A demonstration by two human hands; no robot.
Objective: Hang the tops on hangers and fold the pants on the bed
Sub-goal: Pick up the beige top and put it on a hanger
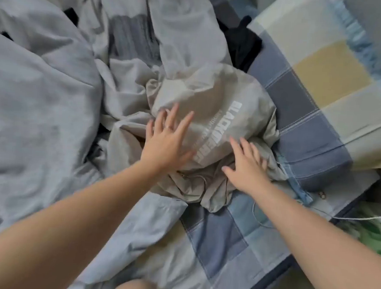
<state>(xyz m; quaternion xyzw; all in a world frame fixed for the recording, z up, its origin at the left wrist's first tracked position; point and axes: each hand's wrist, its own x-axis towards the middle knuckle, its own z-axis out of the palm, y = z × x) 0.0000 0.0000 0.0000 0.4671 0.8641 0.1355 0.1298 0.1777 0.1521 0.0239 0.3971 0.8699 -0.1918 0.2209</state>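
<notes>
The fingers (184, 127) of the left hand (167, 143) are straight and fanned wide, lying flat on a crumpled beige garment (210, 96), with a thin ring (167, 127) on one of them. The right hand (247, 168) is spread the same way, its fingers (244, 147) loose and pressed onto the garment's near right edge; neither hand is gripping any cloth. Between the two hands runs a line of bold white lettering (221, 128) printed on the fabric. The garment sits bunched in a mound in the middle of the bed (219, 242), on a sheet checked in blue, cream and yellow, and from here I can't tell whether it is a top or pants. Pale grey-blue fabric (39, 90) is heaped to its left and behind it, and a black piece of clothing (244, 45) shows just beyond. A white cable (363, 218) trails off the bed's right edge. The person's bare knee (131, 288) shows at the bottom.
</notes>
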